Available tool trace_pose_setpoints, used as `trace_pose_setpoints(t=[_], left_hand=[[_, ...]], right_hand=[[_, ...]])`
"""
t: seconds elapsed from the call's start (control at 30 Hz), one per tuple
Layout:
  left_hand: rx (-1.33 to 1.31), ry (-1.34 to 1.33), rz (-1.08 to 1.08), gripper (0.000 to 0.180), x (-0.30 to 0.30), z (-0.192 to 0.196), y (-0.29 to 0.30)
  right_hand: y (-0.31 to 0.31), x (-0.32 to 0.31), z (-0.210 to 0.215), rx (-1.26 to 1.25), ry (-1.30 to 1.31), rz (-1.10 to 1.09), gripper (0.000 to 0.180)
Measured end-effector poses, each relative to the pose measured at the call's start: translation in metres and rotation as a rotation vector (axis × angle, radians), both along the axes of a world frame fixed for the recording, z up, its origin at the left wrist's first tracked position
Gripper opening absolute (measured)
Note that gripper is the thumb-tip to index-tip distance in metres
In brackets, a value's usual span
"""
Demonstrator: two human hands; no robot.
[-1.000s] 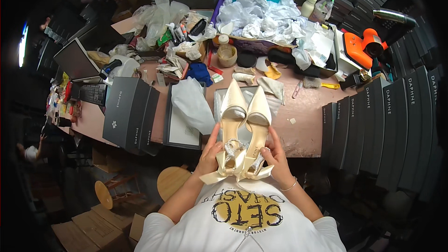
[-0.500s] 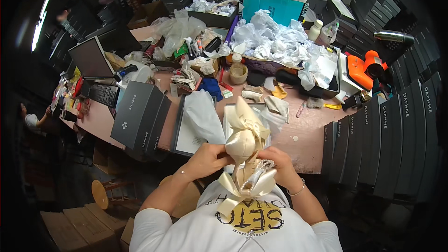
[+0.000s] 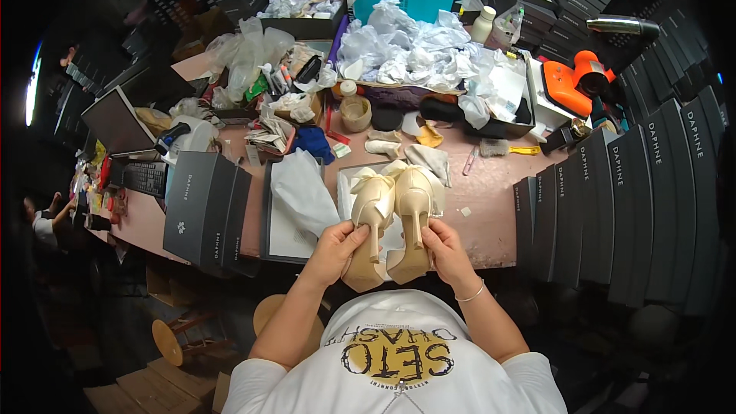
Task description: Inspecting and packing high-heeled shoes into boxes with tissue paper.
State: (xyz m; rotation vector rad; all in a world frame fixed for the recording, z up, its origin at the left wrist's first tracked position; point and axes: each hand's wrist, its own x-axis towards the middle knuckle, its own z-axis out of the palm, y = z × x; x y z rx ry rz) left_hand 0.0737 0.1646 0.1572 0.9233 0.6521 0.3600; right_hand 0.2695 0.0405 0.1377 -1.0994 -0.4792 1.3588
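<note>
Both hands busy: left hand (image 3: 335, 249) closed around the left shoe (image 3: 371, 201), right hand (image 3: 451, 251) closed around the right shoe (image 3: 415, 193), each gripping from the outer side. The cream heeled pair is up off the counter (image 3: 491, 218), in front of the person's body, shoes side by side, heels and soles turned to view, toe ends pointing back at the person. Progress: looks partway, I'd judge mid-handling. Done as far as visible: both shoes out of any box, bows on. Not done: neither shoe set down or wrapped. Open grey box (image 3: 266, 211) just left of the pair has no shoe visible in it, white tissue paper (image 3: 300, 190) lying loosely over it; what's under the paper can't be told. Grey cloth (image 3: 431, 162) and brush (image 3: 497, 149) lie beyond the shoes, neither in hand. Whether the soles and heels are fully checked, can't tell.
</note>
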Motion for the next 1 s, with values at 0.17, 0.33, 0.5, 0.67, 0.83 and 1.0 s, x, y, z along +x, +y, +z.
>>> trace_pose_setpoints(t=[0.17,0.33,0.5,0.67,0.83,1.0], left_hand=[[0.045,0.012,-0.013,0.032,0.022,-0.013,-0.011],[0.1,0.024,-0.043,0.032,0.042,-0.018,-0.022],[0.196,0.05,-0.044,0.031,0.06,-0.017,-0.03],[0.243,0.184,-0.018,0.03,0.063,-0.007,-0.032],[-0.062,0.109,-0.031,0.034,0.049,-0.023,-0.02],[-0.191,0.022,0.028,0.04,0.025,-0.032,-0.016]], right_hand=[[-0.02,0.023,-0.007,-0.007,-0.148,-0.019,0.03],[-0.026,0.041,-0.003,0.072,-0.269,-0.077,0.029],[-0.037,0.066,-0.009,0.035,-0.277,-0.016,0.029],[-0.034,0.109,-0.046,-0.168,-0.777,-0.18,0.022],[-0.04,0.17,-0.139,-0.377,-1.229,0.022,0.026],[0.014,0.141,-0.057,-0.157,-0.899,-0.058,0.037]])
